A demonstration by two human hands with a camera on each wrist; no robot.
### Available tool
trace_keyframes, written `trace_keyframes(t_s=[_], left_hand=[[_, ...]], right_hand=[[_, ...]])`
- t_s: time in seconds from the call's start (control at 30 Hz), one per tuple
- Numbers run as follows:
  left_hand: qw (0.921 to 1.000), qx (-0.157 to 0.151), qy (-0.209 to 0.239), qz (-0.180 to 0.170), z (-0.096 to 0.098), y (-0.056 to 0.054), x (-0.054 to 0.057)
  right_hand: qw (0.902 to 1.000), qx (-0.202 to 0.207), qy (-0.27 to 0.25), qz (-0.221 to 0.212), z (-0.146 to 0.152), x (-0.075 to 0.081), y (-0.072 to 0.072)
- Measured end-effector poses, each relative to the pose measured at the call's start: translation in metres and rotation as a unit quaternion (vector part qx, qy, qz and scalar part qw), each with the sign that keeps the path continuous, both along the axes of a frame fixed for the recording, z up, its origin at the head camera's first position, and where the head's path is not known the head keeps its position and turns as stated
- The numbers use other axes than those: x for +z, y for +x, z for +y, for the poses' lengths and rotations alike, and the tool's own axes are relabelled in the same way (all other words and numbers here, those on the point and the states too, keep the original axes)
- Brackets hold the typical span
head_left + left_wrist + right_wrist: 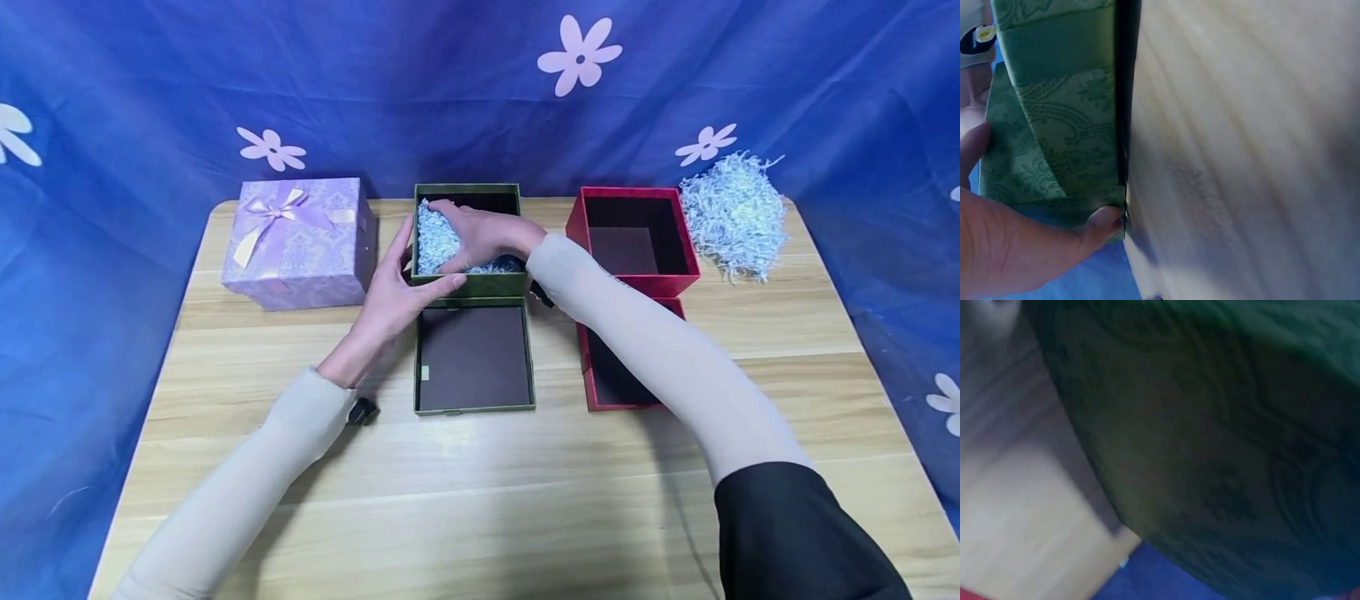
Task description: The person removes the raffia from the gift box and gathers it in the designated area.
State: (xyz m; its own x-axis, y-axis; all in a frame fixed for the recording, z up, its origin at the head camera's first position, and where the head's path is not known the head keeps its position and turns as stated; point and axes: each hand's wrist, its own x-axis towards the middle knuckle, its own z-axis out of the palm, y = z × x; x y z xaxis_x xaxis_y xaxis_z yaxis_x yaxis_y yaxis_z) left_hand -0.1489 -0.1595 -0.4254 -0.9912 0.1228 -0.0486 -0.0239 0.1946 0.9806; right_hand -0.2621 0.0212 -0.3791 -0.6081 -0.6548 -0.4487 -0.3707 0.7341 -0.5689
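Note:
A green gift box (469, 287) stands at the back middle, pale blue shredded paper (437, 242) inside it. My left hand (393, 296) holds the box at its left side, thumb along the front wall and fingers beside the left wall. In the left wrist view that thumb (1100, 225) presses low on the patterned green side. My right hand (483, 233) reaches into the box from the right, thumb and fingers spread over the shredded paper; its fingertips are partly hidden. The right wrist view is filled mostly by the dark green box wall (1197, 444).
The box's lid (474, 358) lies inside-up before it. A lilac ribboned box (307, 242) stands left. To the right is an open red box (637, 233), its lid (622, 375) partly under my right arm. Loose blue shredded paper (735, 217) is heaped at the back right.

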Motion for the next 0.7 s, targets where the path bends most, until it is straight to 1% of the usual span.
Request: trace_keyframes(t_s=[0.07,0.2,0.43,0.6,0.7], left_hand=[[0.9999,0.002,0.008,-0.006,0.0,0.0,0.001],[0.9997,0.01,0.018,-0.016,0.0,0.0,0.004],[0.9994,0.018,-0.007,-0.029,0.001,0.001,0.006],[0.9992,0.019,-0.006,-0.035,0.001,0.001,0.008],[0.999,0.014,0.004,-0.042,0.0,0.0,0.008]], right_hand=[[0.9995,0.0,-0.029,-0.013,-0.001,-0.004,-0.001],[0.9976,-0.006,-0.061,-0.034,-0.002,-0.008,-0.002],[0.9944,-0.026,-0.094,-0.043,-0.006,-0.015,-0.001],[0.9953,-0.054,-0.073,-0.034,-0.008,-0.015,0.0],[0.9952,-0.074,-0.059,-0.028,-0.009,-0.014,0.001]])
